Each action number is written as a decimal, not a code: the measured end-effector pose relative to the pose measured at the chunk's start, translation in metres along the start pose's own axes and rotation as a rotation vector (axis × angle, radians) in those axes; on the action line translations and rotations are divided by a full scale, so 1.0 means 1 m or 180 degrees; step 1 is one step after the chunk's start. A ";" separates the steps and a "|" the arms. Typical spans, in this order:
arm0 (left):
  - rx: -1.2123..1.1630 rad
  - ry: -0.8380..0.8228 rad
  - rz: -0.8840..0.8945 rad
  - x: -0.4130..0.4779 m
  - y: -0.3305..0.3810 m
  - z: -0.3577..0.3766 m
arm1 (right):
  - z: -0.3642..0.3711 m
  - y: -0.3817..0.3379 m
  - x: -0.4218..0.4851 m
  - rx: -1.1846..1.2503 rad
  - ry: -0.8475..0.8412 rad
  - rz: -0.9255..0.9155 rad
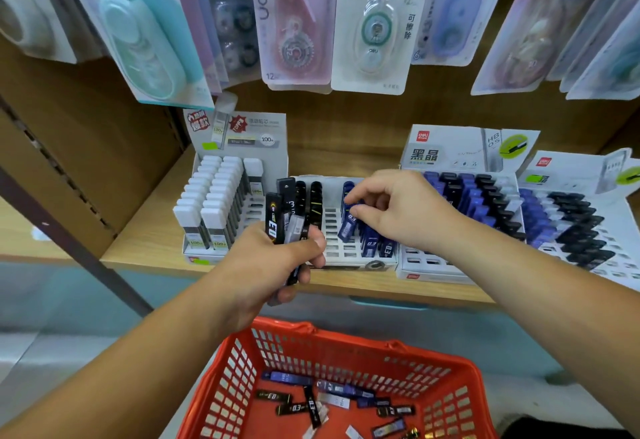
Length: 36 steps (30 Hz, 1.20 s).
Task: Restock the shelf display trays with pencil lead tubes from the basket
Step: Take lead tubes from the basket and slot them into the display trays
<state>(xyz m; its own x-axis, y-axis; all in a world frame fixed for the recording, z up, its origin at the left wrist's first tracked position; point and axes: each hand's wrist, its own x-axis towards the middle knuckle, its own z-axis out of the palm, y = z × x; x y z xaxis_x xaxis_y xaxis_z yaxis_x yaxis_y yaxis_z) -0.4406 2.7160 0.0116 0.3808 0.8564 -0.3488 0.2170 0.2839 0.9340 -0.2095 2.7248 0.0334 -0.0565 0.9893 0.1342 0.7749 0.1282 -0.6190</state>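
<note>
Basket [239, 379], nearest: spare lead tubes [273, 396] are lying loose on its floor. Left hand [273, 265] is gripping a fanned bundle [273, 220] above the front edge of the shelf [156, 248]. Right hand [401, 210] is pinching a tilted blue tube [348, 227] at the middle tray [330, 230]. Tubes are likely light, rigid and slick; pinch near the cap.

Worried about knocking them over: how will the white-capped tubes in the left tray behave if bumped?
Slim plastic, so the white-capped tubes probably feel stiff and light. Tall and narrow, they could tip; tight rows likely brace them.
</note>
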 end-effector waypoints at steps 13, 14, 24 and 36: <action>-0.0353 0.0020 -0.0015 0.000 0.001 0.002 | -0.019 -0.006 0.005 -0.0591 -0.0382 -0.0021; -0.0341 -0.0015 -0.0045 0.000 0.001 0.002 | -0.020 -0.006 0.005 -0.0490 -0.0308 0.0055; -0.0202 -0.0084 -0.0131 -0.002 -0.001 0.000 | -0.011 -0.004 0.005 -0.0670 -0.0187 -0.0188; -0.0117 0.0033 -0.0039 -0.005 0.003 -0.006 | 0.004 -0.028 0.002 0.0602 -0.0199 -0.0004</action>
<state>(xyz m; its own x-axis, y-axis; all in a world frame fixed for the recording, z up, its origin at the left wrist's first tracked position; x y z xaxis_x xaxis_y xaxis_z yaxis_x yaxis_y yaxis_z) -0.4472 2.7148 0.0164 0.3689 0.8571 -0.3594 0.1882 0.3098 0.9320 -0.2338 2.7232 0.0482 -0.1009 0.9908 0.0902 0.6429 0.1342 -0.7541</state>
